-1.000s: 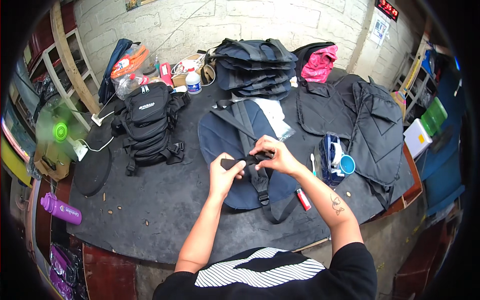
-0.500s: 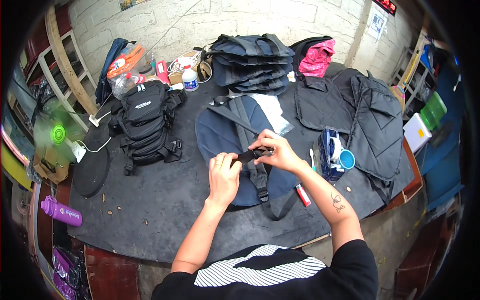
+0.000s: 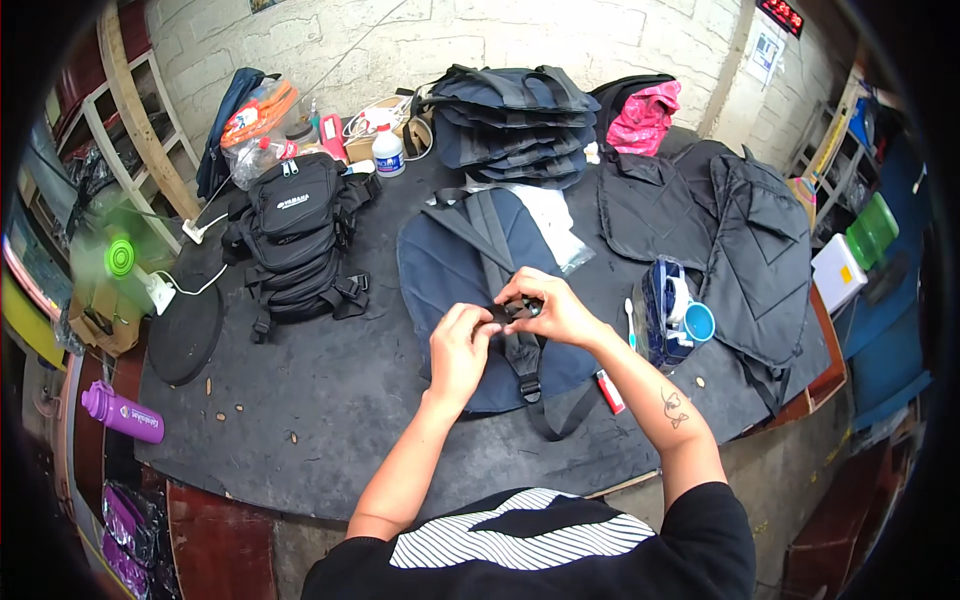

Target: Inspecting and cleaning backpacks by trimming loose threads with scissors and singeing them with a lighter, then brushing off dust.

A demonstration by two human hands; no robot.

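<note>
A navy quilted backpack panel (image 3: 430, 262) lies flat before me, with a dark shoulder strap (image 3: 488, 222) running down its middle. Over it, both hands are pinched on a short piece of black webbing (image 3: 498, 314). My left hand (image 3: 458, 350) grips one end between thumb and fingers. From the other side, my right hand (image 3: 556, 315) closes on the webbing and a small dark piece that its fingers partly cover. Below them a black buckle (image 3: 529, 386) sits on the strap's lower end, and a loose webbing tail (image 3: 562, 428) curls off the panel's edge.
Black bags (image 3: 295, 235) are stacked at left, navy panels (image 3: 510, 130) at the back. Black quilted pieces (image 3: 755, 260) spread at right. Near my right forearm are a red lighter (image 3: 610, 392), a toothbrush (image 3: 631, 325), a clear-and-blue pouch (image 3: 660, 310) and a blue cup (image 3: 698, 322).
My hands have come closer together, the left moving right and toward the right hand, so less webbing shows between them. The whole view has shifted slightly.
</note>
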